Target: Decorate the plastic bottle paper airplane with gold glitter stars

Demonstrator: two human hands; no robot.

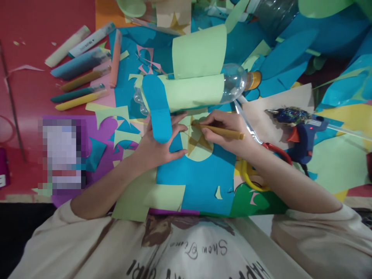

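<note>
A yellow-brown marker (pixel 225 132) is pinched in my right hand (pixel 225 126), its tip down on a pale green rounded paper (pixel 200 154). A star drawn in the same colour (pixel 198 142) is partly filled in on that paper. My left hand (pixel 159 145) lies with fingers spread, its tips on the paper's left edge. Over the back of that hand hangs a blue rounded paper strip (pixel 158 112), which leans from a plastic bottle (pixel 234 83) wrapped in pale green paper. A curved green sheet (pixel 200 52) stands up from the bottle.
To the right are a blue glue gun (pixel 303 143) with a lit red light and scissors (pixel 279 151) with red and yellow handles, under my right forearm. Several markers (pixel 84 64) lie at the upper left, above a blurred phone-like object (pixel 62 153). Paper scraps (pixel 119 116) cover much of the table.
</note>
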